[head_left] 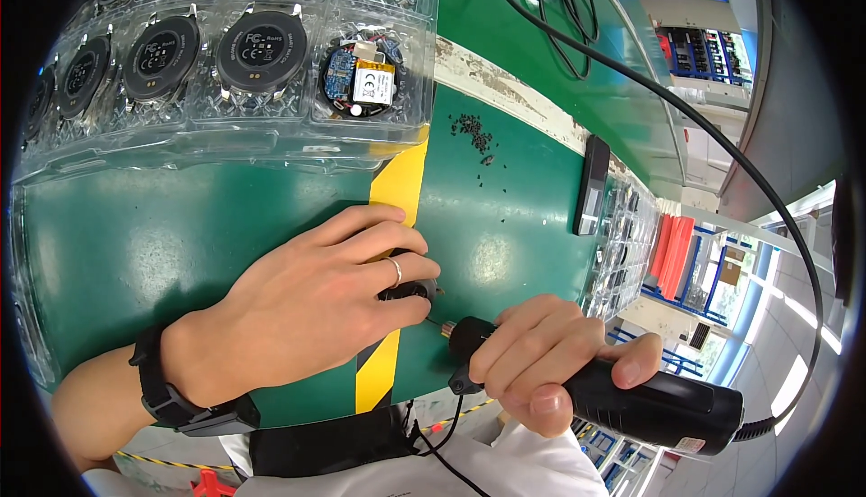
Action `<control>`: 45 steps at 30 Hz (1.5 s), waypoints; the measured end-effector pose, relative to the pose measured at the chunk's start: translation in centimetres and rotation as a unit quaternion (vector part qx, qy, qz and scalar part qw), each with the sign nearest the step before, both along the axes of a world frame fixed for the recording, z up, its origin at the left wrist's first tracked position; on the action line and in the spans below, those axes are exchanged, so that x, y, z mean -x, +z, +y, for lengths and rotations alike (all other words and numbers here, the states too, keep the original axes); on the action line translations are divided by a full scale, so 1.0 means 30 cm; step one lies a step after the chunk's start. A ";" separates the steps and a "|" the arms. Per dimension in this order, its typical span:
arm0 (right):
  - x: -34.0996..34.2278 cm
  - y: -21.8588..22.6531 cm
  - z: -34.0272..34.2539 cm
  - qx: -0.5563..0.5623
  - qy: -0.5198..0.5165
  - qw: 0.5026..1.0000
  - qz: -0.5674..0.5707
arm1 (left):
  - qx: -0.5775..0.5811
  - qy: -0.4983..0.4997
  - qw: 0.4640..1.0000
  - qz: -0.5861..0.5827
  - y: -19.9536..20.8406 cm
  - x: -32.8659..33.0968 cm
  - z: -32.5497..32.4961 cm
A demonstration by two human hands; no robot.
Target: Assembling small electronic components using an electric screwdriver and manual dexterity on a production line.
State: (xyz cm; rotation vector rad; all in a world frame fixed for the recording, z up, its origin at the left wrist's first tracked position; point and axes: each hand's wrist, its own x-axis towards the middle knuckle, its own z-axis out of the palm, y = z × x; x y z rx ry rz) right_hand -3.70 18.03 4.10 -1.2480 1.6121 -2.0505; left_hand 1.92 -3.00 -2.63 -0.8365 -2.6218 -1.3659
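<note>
My left hand (307,294) lies on the green table, fingers curled over a small dark round watch body (417,290) and pressing it down. Most of that piece is hidden under the fingers. In my right hand (541,357) is a black corded electric screwdriver (663,404), tilted almost flat. Its thin bit points left, close to the watch body's edge; whether it touches cannot be told. Beyond my left hand, a clear plastic tray (225,142) holds several round black watch bodies (262,51). One watch part (370,80) there lies with its battery and circuit board exposed.
Tiny black screws (472,131) lie scattered past my hands. A black flat device (592,186) and another clear tray (625,244) stand at the right. Yellow-black tape (398,186) crosses the table. The screwdriver's cable (704,118) arcs along the right side.
</note>
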 end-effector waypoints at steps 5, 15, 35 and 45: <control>0.007 0.019 0.011 -0.040 0.025 0.998 0.031 | -0.004 0.002 1.000 0.003 0.003 0.003 0.005; -0.009 0.013 -0.005 -0.047 0.041 0.996 0.069 | 0.000 0.005 1.000 0.003 -0.005 -0.005 0.004; -0.020 -0.001 -0.030 0.018 -0.012 0.996 0.090 | -0.008 0.012 1.000 0.025 -0.017 -0.013 0.010; -0.055 -0.033 -0.071 0.193 -0.082 0.977 -0.032 | -0.087 -0.032 0.994 0.058 -0.031 0.003 0.003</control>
